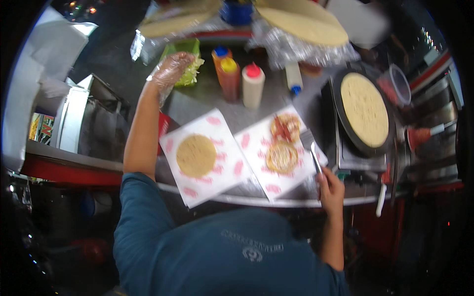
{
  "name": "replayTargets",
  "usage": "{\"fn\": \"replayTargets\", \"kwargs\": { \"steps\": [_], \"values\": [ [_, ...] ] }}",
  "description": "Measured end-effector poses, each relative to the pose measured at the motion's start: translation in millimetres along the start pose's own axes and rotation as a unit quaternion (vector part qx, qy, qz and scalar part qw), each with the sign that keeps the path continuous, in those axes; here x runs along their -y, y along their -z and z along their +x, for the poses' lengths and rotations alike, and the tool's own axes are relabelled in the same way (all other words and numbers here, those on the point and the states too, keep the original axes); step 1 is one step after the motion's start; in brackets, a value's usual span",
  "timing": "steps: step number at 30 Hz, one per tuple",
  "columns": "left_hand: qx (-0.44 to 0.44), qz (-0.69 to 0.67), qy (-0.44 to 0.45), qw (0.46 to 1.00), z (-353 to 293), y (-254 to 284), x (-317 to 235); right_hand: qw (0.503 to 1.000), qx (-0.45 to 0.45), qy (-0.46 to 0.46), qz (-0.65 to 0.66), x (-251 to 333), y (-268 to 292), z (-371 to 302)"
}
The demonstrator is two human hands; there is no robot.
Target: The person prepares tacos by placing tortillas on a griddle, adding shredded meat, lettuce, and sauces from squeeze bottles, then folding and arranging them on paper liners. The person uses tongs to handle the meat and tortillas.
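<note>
A clear plastic glove covers my left hand, whose fingers close on shredded lettuce at the green container. My right hand grips a metal fork by its handle, its head over the right sheet of printed paper. Two bun halves lie on that sheet: the nearer half bears a pale sauce, and the farther one carries reddish strips like bacon. On the left sheet of paper rests a round flatbread.
Squeeze bottles with a red cap and a yellow cap stand mid-counter. Another bottle points its blue tip nearer. At right, a large flatbread lies on a round black griddle. Flatbread stacks sit on foil at the back.
</note>
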State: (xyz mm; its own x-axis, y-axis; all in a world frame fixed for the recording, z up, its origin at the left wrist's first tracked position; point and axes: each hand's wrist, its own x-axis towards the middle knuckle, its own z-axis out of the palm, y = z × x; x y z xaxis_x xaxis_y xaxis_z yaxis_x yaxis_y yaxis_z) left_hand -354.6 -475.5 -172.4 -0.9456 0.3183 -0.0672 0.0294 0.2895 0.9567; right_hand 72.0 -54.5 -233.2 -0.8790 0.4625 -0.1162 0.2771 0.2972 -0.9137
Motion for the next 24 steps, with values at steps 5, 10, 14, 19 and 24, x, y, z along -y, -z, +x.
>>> {"fn": "replayTargets", "kwargs": {
  "steps": [5,10,14,19,24],
  "values": [
    [0.113,0.197,-0.110,0.968,-111.0,-139.3,-33.3,0.992,0.062,-0.056,0.097,5.0,-2.2,-1.6],
    [0.085,0.287,-0.155,0.941,-152.1,-286.4,23.5,0.988,0.082,-0.084,0.099,-8.2,2.4,-4.3],
    [0.057,0.336,-0.225,0.913,-169.8,-319.3,33.5,0.997,0.070,0.026,-0.013,-43.2,7.6,0.0],
    [0.065,0.302,-0.362,0.879,-165.2,-308.8,35.2,0.985,0.018,0.143,-0.094,-37.4,5.2,-3.5],
    [0.154,0.205,-0.308,0.916,-157.9,-297.8,44.4,0.980,-0.045,0.171,-0.096,-40.5,-4.6,-14.6]
  ]
}}
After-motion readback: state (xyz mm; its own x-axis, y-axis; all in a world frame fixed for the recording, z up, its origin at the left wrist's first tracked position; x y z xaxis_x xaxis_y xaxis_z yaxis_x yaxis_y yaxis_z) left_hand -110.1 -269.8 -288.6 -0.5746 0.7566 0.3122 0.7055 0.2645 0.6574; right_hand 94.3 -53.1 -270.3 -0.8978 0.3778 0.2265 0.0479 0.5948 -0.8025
